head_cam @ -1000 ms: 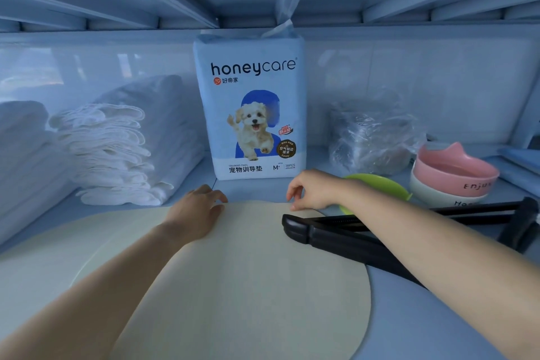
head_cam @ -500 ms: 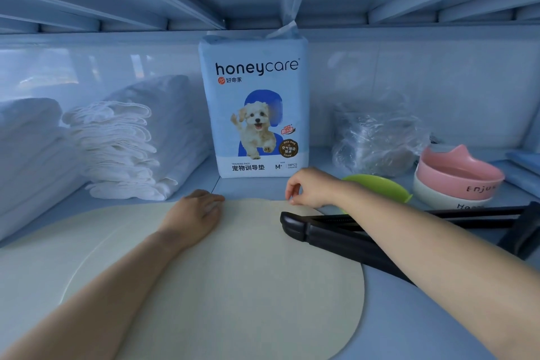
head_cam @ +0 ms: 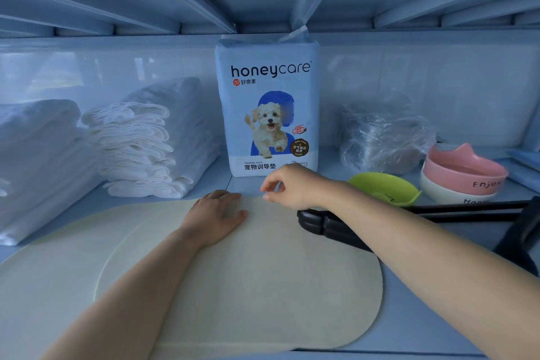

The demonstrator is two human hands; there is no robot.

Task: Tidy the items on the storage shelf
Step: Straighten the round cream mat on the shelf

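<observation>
Two round cream mats lie overlapped on the shelf floor, the upper mat [head_cam: 263,272] partly covering the lower mat [head_cam: 52,260] at the left. My left hand [head_cam: 216,213] rests flat, palm down, on the upper mat near its far edge. To its right, my right hand [head_cam: 289,187] hovers at that same far edge with loosely curled fingers. Its index finger is raised and the thumb tip is just at the mat's rim. It holds nothing that I can see.
A honeycare pad pack [head_cam: 268,108] stands upright at the back. White pad stacks [head_cam: 137,149] sit to the left. On the right are a clear plastic bundle [head_cam: 385,137], a green bowl [head_cam: 382,187], a pink bowl [head_cam: 464,169] stacked on a white one, and black hangers [head_cam: 336,225] under my right forearm.
My left hand has flattened onto the upper mat. My right hand's fingers have lifted slightly off the mat's far edge. The mats have barely shifted.
</observation>
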